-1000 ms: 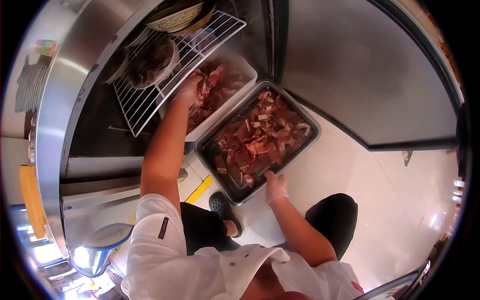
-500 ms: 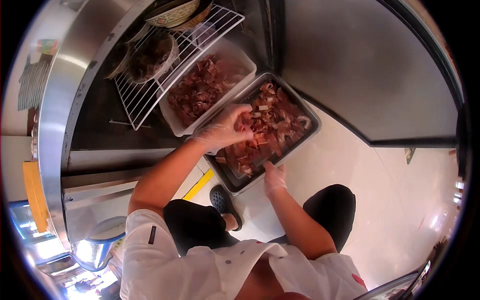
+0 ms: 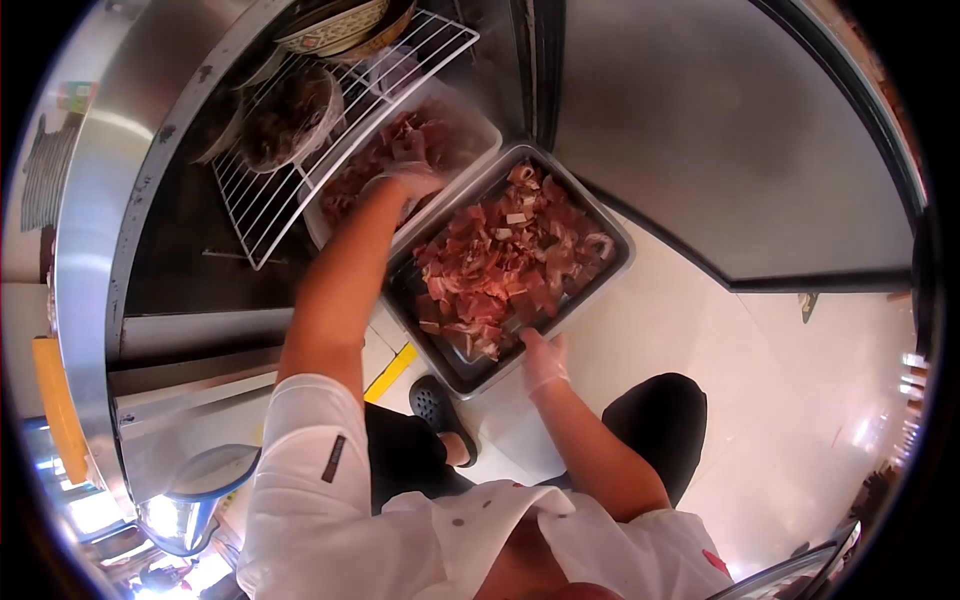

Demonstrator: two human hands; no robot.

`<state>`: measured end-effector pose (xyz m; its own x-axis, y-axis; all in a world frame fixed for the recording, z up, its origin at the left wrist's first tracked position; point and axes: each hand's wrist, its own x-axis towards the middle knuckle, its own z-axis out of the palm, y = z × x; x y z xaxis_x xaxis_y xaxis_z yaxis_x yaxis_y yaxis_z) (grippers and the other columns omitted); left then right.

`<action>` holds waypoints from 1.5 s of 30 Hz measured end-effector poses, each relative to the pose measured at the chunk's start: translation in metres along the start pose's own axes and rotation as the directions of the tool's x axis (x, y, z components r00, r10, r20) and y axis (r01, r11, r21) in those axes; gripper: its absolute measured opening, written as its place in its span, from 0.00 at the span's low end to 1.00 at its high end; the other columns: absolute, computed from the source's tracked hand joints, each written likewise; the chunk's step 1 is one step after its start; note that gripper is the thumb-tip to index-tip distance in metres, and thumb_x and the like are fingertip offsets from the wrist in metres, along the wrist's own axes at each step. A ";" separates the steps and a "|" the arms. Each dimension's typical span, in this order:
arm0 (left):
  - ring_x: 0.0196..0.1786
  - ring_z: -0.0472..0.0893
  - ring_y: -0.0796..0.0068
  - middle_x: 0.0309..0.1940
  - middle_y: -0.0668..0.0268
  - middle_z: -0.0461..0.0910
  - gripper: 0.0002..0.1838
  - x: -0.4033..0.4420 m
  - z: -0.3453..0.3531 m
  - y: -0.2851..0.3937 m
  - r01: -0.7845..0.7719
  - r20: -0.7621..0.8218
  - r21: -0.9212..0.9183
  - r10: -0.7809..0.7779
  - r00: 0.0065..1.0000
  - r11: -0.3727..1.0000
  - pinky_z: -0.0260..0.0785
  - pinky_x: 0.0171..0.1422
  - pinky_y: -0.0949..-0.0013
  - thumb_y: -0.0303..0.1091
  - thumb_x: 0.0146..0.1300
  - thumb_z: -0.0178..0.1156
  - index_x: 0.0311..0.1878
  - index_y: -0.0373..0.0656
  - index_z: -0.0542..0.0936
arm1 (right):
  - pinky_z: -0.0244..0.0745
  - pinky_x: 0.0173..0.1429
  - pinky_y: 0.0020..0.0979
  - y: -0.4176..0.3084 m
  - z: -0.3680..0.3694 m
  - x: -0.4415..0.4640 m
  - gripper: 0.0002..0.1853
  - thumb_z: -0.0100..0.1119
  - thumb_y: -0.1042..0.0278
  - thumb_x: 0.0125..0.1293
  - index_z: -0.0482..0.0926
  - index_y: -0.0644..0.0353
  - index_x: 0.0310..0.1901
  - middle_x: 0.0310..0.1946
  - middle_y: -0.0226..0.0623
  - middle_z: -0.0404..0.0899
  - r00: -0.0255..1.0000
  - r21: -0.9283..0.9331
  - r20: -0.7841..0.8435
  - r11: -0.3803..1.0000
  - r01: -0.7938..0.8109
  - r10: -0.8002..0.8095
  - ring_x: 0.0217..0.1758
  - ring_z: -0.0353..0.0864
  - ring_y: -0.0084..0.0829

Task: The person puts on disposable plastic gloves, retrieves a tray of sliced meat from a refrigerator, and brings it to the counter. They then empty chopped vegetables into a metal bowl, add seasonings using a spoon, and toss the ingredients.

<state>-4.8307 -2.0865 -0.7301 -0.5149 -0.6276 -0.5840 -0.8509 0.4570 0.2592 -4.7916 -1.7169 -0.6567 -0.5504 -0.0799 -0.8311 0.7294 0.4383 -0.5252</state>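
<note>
My left hand (image 3: 404, 182), in a clear thin glove, reaches into a white plastic bin (image 3: 478, 158) of sliced raw meat (image 3: 428, 128). Its fingers are largely hidden among the slices. In front of the bin, a metal tray (image 3: 440, 350) holds a heap of raw meat pieces (image 3: 500, 265), redder in the middle, with some pale bits. My right hand (image 3: 543, 360), gloved too, grips the near rim of this tray, thumb on the inner side. The tray is held tilted at an angle above the floor, close against the bin.
A white wire shelf (image 3: 300, 165) sits over the bin, carrying bowls (image 3: 290, 120) of food. The refrigerator door (image 3: 740, 150) stands wide at the right. Pale tiled floor (image 3: 690, 310) and my dark clog (image 3: 432, 405) lie below.
My left hand has moved from the meat in the tray up and left into the white bin. More of the tray's heap now shows. My right hand keeps its hold on the rim.
</note>
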 end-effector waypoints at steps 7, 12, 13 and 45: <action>0.81 0.42 0.26 0.84 0.51 0.25 0.58 0.132 0.039 0.017 0.059 0.033 0.178 -0.066 0.997 0.982 0.50 0.79 0.30 0.60 0.61 0.63 0.84 0.68 0.34 | 0.70 0.62 0.36 0.002 0.064 0.105 0.30 0.63 0.61 0.61 0.70 0.66 0.63 0.54 0.46 0.79 1.000 0.056 0.005 0.998 0.014 -0.014 0.58 0.75 0.40; 0.81 0.52 0.32 0.84 0.48 0.33 0.59 0.164 0.015 0.015 0.035 0.112 0.205 -0.059 0.992 0.978 0.57 0.80 0.42 0.52 0.61 0.68 0.85 0.63 0.38 | 0.71 0.62 0.37 0.013 0.099 0.138 0.29 0.63 0.60 0.61 0.71 0.68 0.60 0.53 0.48 0.79 0.996 -0.013 0.028 0.997 0.081 -0.081 0.57 0.76 0.42; 0.81 0.53 0.33 0.84 0.48 0.34 0.58 0.166 0.007 0.008 0.028 0.111 0.200 -0.051 0.992 0.979 0.58 0.80 0.43 0.52 0.61 0.68 0.85 0.63 0.38 | 0.71 0.62 0.38 0.004 0.109 0.131 0.29 0.63 0.60 0.60 0.72 0.68 0.59 0.54 0.49 0.79 0.997 -0.052 0.023 0.996 0.075 -0.074 0.57 0.76 0.43; 0.44 0.81 0.78 0.44 0.66 0.83 0.20 -0.276 0.112 0.035 -0.247 -0.256 -0.880 0.035 0.966 0.405 0.76 0.47 0.73 0.27 0.63 0.66 0.59 0.42 0.79 | 0.72 0.56 0.36 0.134 -0.168 -0.036 0.27 0.64 0.56 0.60 0.73 0.67 0.54 0.45 0.46 0.79 0.999 -0.029 -0.005 0.999 0.046 -0.046 0.48 0.76 0.38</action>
<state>-4.7066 -1.8269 -0.6458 -0.5537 -0.7515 -0.3586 -0.3088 -0.2147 0.9266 -4.7419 -1.5043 -0.6662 -0.5852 -0.0956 -0.8053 0.6915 0.4600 -0.5570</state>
